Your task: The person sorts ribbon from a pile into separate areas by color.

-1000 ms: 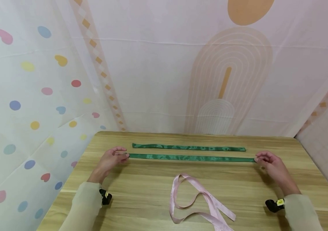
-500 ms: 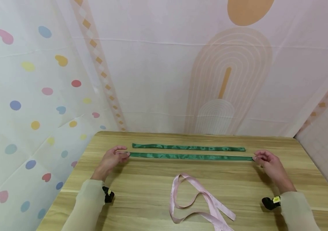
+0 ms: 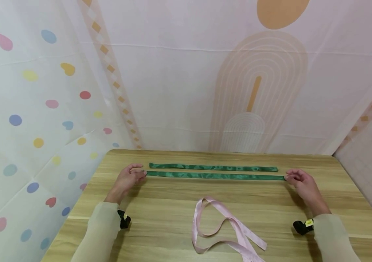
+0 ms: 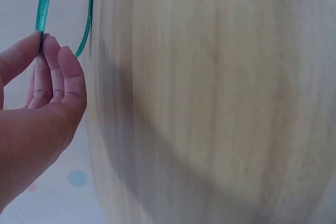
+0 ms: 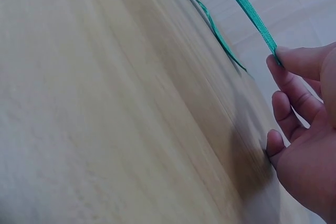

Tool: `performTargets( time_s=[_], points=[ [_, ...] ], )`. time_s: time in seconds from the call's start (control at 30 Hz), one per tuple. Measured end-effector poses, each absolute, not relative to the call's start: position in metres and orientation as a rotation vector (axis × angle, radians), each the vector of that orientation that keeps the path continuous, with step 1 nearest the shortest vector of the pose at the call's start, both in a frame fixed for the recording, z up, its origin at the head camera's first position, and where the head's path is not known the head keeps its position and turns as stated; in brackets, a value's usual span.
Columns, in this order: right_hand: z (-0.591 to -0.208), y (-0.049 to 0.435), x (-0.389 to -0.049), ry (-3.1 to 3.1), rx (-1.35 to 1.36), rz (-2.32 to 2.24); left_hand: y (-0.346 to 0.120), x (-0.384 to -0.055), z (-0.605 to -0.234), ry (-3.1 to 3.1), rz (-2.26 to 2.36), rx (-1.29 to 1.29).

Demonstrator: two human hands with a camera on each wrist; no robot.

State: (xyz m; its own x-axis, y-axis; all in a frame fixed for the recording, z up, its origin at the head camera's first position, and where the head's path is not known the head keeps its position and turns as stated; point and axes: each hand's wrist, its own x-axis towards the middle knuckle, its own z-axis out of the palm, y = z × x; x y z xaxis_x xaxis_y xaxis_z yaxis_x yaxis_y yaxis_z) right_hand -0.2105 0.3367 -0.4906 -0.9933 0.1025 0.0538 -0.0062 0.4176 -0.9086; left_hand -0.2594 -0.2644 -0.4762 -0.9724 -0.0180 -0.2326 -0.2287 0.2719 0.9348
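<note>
A green satin ribbon (image 3: 215, 175) is stretched nearly straight from side to side, raised off the table. Its left end is pinched between thumb and fingers of my left hand (image 3: 128, 181); in the left wrist view the ribbon (image 4: 44, 3) runs up from the fingertips. My right hand (image 3: 307, 187) pinches the other end, and the right wrist view shows the ribbon (image 5: 247, 6) leaving thumb and forefinger. Just behind it, a second green ribbon (image 3: 212, 167) lies flat on the table, roughly parallel and a little shorter.
On the wooden table (image 3: 159, 225), nearer to me, lies a loosely looped pink ribbon (image 3: 216, 203). A patterned cloth (image 3: 172, 91) hangs behind the table's far edge, and a dotted cloth (image 3: 58, 123) hangs at the left.
Both hands have shifted slightly away from me, bringing the held green ribbon closer to the one lying behind it. My right hand has also moved a little left.
</note>
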Motion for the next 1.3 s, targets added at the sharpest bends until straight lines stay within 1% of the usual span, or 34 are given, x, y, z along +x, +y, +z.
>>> performTargets(
  time_s=[0.37,0.9,1.3],
  points=[
    [-0.49,0.333,-0.214,-2.568,-0.135,1.614,-0.264,-0.26,-0.478,2.37,1.782,-0.228],
    [-0.491,0.332,-0.222,-2.592,-0.188,1.574,-0.263,-0.27,-0.483,2.383,1.783,-0.292],
    [-0.495,0.327,-0.228,-2.499,-0.277,1.648,-0.26,-0.275,-0.484,2.399,1.801,-0.316]
  ],
)
